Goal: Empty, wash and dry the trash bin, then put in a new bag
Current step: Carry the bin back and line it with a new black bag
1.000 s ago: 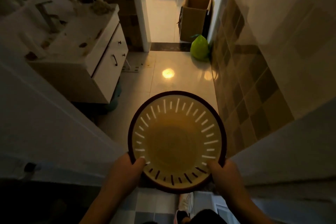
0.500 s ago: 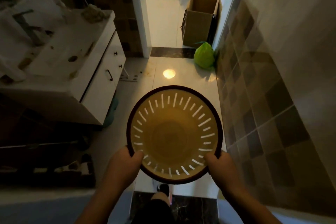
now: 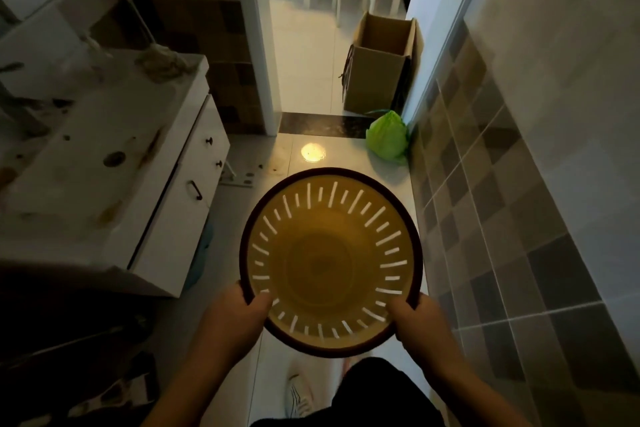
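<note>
I look straight down into a round yellow trash bin (image 3: 329,263) with a dark rim and slotted walls; nothing lies inside it. The bin hangs above the tiled floor. My left hand (image 3: 239,319) grips the near-left rim, thumb inside. On the near-right rim my right hand (image 3: 419,326) holds the same way. A tied green bag (image 3: 387,137) lies on the floor by the doorway, against the right wall.
A white vanity with a stained sink (image 3: 104,163) and drawers (image 3: 201,180) stands at the left. The tiled wall (image 3: 502,201) runs close on the right. Beyond the dark threshold (image 3: 318,123) stands an open cardboard box (image 3: 377,69). A floor drain (image 3: 239,180) lies near the vanity.
I have walked forward into the bathroom with the bin in both hands. The vanity, doorway and green bag appear closer, and the white foreground edge has dropped out of view.
</note>
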